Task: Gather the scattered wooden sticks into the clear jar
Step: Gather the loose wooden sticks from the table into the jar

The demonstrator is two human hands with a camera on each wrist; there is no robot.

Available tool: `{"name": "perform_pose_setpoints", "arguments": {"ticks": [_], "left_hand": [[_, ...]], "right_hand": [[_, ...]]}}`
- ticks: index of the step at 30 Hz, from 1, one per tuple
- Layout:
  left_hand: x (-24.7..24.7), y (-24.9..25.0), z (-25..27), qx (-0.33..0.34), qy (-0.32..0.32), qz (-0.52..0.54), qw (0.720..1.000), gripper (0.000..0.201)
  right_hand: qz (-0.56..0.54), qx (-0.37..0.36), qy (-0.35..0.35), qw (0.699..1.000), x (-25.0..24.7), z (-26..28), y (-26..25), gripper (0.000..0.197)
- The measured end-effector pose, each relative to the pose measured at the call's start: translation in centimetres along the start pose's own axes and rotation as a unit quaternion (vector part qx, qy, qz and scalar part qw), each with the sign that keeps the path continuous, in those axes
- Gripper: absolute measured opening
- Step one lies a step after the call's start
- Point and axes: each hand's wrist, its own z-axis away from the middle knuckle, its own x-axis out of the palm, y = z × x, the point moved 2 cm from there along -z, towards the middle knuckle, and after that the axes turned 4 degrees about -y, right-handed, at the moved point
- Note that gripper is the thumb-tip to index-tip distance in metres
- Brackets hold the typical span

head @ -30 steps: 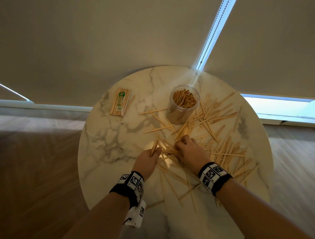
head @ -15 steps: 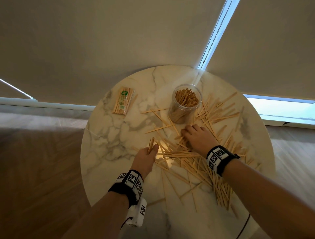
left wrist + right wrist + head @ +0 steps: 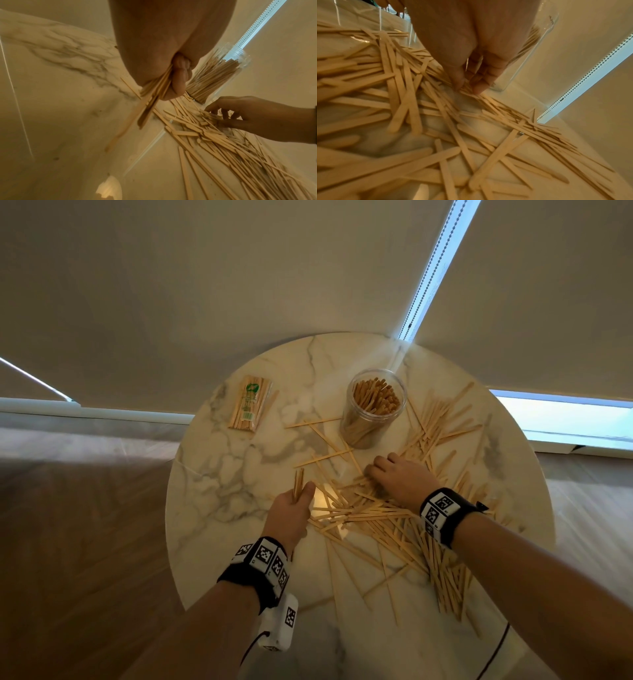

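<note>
Your left hand (image 3: 291,513) fists a bundle of sticks (image 3: 298,484), stockpiling for one drop. Your right hand's (image 3: 399,479) fingertips (image 3: 477,88) pinch at the loose pile (image 3: 376,515) near the clear jar (image 3: 373,412)

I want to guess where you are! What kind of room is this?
Probably a room at home: a round marble table, a wood floor and window blinds.

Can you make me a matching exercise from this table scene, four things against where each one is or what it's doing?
Things:
1. clear jar
2. packet of sticks
3. left hand
4. right hand

States:
A. fingertips down on the loose pile
B. stands upright, full of sticks
C. holds a small bundle in its grip
D. lies flat, far left of the table

Pairs: 1-B, 2-D, 3-C, 4-A
</note>
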Motion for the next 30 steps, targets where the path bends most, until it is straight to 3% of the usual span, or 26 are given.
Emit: {"name": "perform_pose_setpoints", "arguments": {"ticks": [22, 27, 30], "left_hand": [[-0.9, 0.6, 1.2, 0.015, 0.016, 0.032, 0.999, 0.043], [-1.1, 1.2, 1.2, 0.037, 0.02, 0.046, 0.998, 0.037], [-1.1, 1.8, 0.7, 0.051, 0.031, 0.071, 0.996, 0.037]], "right_hand": [[0.036, 0.003, 0.066, 0.997, 0.0, 0.2, -0.6, 0.025], [-0.068, 0.042, 0.143, 0.987, -2.8, 0.2, -1.3, 0.021], [-0.195, 0.076, 0.203, 0.957, -5.1, 0.3, -1.4, 0.016]]}}
